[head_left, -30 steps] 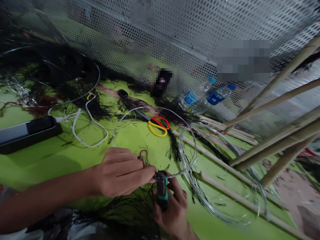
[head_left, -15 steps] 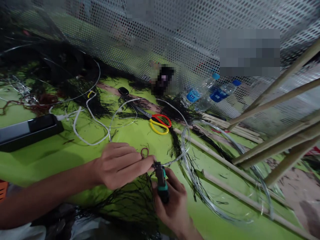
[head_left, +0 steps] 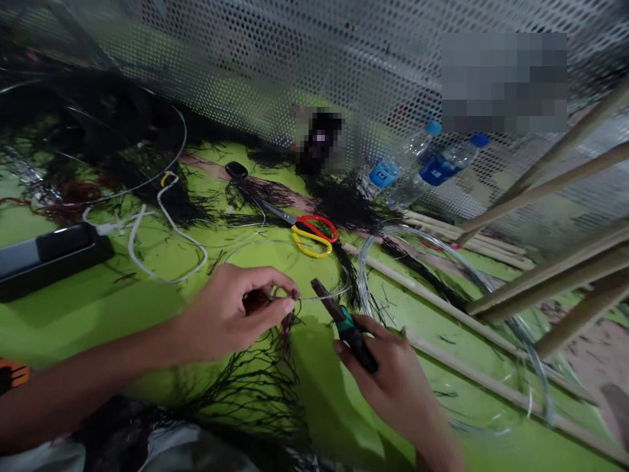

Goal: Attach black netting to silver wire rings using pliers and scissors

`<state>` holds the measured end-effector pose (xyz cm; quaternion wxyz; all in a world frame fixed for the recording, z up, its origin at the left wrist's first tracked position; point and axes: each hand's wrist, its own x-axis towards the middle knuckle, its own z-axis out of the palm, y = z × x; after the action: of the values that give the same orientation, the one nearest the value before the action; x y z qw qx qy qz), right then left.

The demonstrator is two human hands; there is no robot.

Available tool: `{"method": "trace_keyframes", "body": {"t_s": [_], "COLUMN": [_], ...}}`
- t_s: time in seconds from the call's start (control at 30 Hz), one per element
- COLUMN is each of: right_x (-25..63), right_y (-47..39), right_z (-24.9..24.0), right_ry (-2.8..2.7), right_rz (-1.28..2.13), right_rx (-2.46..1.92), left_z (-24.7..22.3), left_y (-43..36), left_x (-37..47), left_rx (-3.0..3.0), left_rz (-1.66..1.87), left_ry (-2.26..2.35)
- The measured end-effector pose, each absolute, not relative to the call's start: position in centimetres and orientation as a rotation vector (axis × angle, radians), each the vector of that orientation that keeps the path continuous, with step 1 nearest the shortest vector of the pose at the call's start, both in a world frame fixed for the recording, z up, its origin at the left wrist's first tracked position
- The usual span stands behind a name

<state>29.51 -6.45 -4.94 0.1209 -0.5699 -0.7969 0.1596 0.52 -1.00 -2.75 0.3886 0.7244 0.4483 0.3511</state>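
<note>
My left hand (head_left: pixel 240 308) pinches the end of a thin wire loop (head_left: pixel 319 298) between thumb and fingers, where dark netting cord is gathered. Black netting (head_left: pixel 260 377) hangs below that pinch toward my lap. My right hand (head_left: pixel 388 367) is wrapped round pliers (head_left: pixel 351 331) with green and black handles. Their jaws point up and left, just right of my left fingertips and over or beside the wire; contact is unclear. Scissors (head_left: pixel 314 236) with one red and one yellow handle lie on the green surface beyond my hands.
A coil of clear wire (head_left: pixel 363 275) and wooden poles (head_left: pixel 457 328) lie at right. Two water bottles (head_left: pixel 386 172) rest by the perforated metal panel (head_left: pixel 236 72). At left are a black power bank-like device (head_left: pixel 54 252) and a white cable (head_left: pixel 147 262).
My right hand and the pliers have moved right, away from my left fingertips. The wire loop has dropped lower, and my left hand's fingers have turned into a more open-looking pinch.
</note>
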Motion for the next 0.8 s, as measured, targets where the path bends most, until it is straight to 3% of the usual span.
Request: {"method": "trace_keyframes", "body": {"t_s": [0.17,0.37,0.8], "right_x": [29.4,29.3,30.1], "right_y": [-5.7,-6.8,-7.8], "right_z": [-6.1,-8.2,-9.3], "right_ry": [-2.438,-2.544,-2.337], "right_rz": [0.538,0.167,0.104], "right_rx": [-1.702,-1.669,-1.567], "left_z": [-2.3,-2.5,-3.1], "left_y": [-0.2,0.2,-0.2], "left_x": [0.5,0.7,0.9], "left_rx": [1.518,1.392,1.760], "left_rz": [0.634,0.546,0.787], "left_ry": [1.054,0.993,0.995]}}
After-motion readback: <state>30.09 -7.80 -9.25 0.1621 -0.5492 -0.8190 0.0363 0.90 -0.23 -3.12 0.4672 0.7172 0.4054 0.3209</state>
